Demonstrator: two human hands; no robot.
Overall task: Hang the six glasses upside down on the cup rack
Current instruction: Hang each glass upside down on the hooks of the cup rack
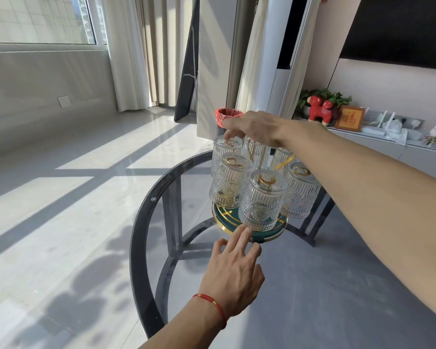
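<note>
The cup rack [268, 234] has a round green base with a gold rim and gold wire prongs, and it stands on a round glass table [138, 222]. Several ribbed clear glasses hang upside down on it, among them a front glass [261, 202], a left one [228, 182] and a right one [300, 195]. My right hand [257, 127] lies over the rear glasses, with a fingertip on the back-left glass [223, 148]. Its grip is hidden under the palm. My left hand [233, 270] is spread, its fingertips touching the base rim below the front glass.
The table has a dark rim and dark legs over a pale tiled floor. Behind the rack stand a bin with a red liner [228, 115] and a tall white unit. A low cabinet with ornaments [320, 109] runs along the right wall.
</note>
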